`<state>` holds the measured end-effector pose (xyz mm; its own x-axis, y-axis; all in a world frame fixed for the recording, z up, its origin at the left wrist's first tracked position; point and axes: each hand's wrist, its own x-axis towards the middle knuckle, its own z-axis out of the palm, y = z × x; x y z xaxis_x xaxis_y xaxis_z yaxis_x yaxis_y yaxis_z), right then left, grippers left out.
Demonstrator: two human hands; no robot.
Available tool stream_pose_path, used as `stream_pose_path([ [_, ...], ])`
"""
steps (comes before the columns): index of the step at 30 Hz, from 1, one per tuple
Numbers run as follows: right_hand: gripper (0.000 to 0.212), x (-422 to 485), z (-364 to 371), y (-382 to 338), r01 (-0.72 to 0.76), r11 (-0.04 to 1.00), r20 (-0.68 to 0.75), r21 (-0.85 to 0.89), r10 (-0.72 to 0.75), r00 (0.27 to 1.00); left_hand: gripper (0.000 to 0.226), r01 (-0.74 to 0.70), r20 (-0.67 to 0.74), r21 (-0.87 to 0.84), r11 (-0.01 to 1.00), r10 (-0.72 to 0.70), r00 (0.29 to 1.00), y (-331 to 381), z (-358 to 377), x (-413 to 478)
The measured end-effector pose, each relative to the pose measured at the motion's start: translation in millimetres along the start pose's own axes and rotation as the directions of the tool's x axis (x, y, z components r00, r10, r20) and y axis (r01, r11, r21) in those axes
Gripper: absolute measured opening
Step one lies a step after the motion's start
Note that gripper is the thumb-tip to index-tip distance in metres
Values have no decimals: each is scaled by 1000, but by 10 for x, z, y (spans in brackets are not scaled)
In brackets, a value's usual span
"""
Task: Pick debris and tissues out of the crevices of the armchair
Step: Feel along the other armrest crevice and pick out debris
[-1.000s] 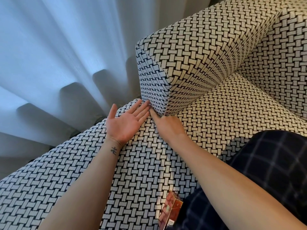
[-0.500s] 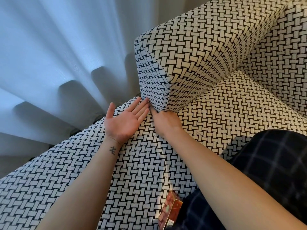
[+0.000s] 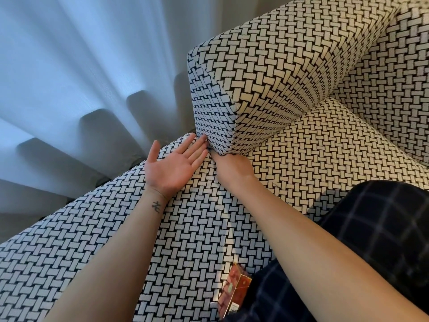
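Note:
The armchair (image 3: pixel 185 228) wears a black-and-white woven pattern. Its boxy armrest (image 3: pixel 267 73) rises above the seat cushion (image 3: pixel 325 154). My left hand (image 3: pixel 173 167) lies palm up and open on the seat's front corner, its fingertips touching the armrest's front face. My right hand (image 3: pixel 233 167) is pushed into the crevice under the armrest's lower front corner. Its fingers are hidden inside the gap, so whether they hold anything is unclear. No tissue or debris shows.
A small red-orange carton (image 3: pixel 233 291) lies at the seat's near edge beside my dark checked trousers (image 3: pixel 371 240). Pale blue pleated curtains (image 3: pixel 81 77) hang close behind the armrest on the left. The chair's backrest (image 3: pixel 394 84) rises at the right.
My right hand has slid deeper into the gap under the armrest, hiding its fingers. My left hand has barely shifted.

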<state>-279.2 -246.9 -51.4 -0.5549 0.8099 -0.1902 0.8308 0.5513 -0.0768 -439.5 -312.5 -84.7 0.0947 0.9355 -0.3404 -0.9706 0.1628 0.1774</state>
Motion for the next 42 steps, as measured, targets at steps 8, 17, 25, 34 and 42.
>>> stream_pose_path([
  [8,37,149,-10,-103,-96,994,117,-59,102,988,85,4,-24,17,1000,-4,1000,-11,7,9],
  [17,32,3,-72,-39,18,992,76,-124,-8,997,84,6,-27,24,1000,-6,1000,-5,3,18],
  [25,37,167,-55,-125,-82,968,186,-239,128,974,83,0,-27,38,999,1,1000,-18,34,-8],
  [34,31,122,-50,-88,34,972,161,-233,4,987,82,13,-28,28,1000,-12,1000,-12,25,-8],
  [42,27,-95,-42,-25,87,984,31,-153,-83,996,80,6,-54,49,999,-4,999,-13,27,9],
])
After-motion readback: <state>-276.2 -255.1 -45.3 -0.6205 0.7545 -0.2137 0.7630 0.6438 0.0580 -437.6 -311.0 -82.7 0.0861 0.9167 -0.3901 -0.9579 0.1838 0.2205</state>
